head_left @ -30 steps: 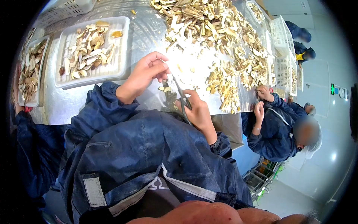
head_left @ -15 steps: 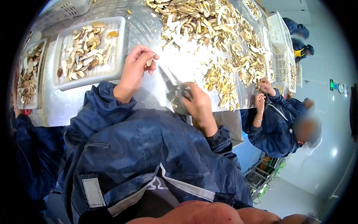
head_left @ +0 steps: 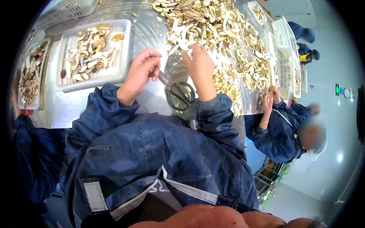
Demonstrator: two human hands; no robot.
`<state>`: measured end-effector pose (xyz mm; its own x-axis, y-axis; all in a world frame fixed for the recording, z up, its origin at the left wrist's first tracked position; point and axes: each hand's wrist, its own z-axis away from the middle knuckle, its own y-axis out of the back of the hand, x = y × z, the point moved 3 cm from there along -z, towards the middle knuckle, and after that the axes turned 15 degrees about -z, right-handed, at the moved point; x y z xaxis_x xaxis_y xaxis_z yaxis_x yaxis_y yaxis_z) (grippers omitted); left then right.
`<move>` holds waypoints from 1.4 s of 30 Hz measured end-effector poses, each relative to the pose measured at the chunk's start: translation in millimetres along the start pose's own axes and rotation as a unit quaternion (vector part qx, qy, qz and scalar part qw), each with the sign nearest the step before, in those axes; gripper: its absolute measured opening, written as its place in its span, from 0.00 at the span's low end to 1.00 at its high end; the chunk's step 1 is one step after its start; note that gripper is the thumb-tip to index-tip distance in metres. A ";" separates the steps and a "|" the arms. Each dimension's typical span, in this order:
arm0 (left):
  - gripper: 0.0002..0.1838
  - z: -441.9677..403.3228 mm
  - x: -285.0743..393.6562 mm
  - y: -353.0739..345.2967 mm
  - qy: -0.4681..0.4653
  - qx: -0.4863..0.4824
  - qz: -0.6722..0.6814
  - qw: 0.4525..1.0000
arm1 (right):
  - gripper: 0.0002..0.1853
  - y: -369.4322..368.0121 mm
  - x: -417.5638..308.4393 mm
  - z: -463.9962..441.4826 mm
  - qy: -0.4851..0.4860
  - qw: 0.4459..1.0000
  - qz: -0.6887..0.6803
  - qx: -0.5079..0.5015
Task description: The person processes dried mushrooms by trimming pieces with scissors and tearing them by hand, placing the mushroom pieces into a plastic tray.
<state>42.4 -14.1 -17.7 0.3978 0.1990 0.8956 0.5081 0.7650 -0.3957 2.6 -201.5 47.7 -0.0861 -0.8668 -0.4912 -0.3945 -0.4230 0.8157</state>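
Note:
Black-handled scissors (head_left: 180, 95) are at the metal table's near edge, their blades pointing up-left to the curled fingers of my left hand (head_left: 141, 71). Whether that hand touches the blades, or what its closed fingers hold, I cannot make out. My right hand (head_left: 200, 70) is off the scissors, palm down at the near-left border of a big heap of sliced mushrooms (head_left: 213, 22). Its thumb and forefinger are apart, with no slice visible between them. Left of my left hand sits a white plastic tray (head_left: 127, 49) with mushroom slices (head_left: 91, 53) inside.
Another tray of slices (head_left: 32, 79) stands at far left, near a white perforated crate (head_left: 68, 9). White baskets (head_left: 287, 70) line the right side. A co-worker's hands (head_left: 270, 97) are at the table's right edge; more people stand farther back.
My right hand has let go of the scissors and moved up to the mushroom heap. The scissors now lie still in view. My left hand has barely moved; the pale piece in its fingertips no longer shows.

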 end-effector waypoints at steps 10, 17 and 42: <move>0.15 5.9 2.8 -14.3 0.051 -0.026 0.052 0.997 | 0.11 8.3 -0.1 20.9 -0.222 0.868 -0.443 -0.044; 0.21 13.1 8.1 -18.2 0.108 -0.092 0.098 0.985 | 0.13 5.6 34.4 12.4 -0.128 0.982 -0.135 0.037; 0.13 4.7 0.8 -5.3 0.057 -0.049 0.109 0.991 | 0.11 -24.4 15.3 -21.6 0.120 0.993 -0.022 -0.006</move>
<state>36.5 -15.1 -14.0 0.5872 0.2788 0.7599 0.4694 0.6475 -0.6003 30.7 -210.2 26.9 0.1516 -0.8851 -0.4400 -0.3827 -0.4630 0.7995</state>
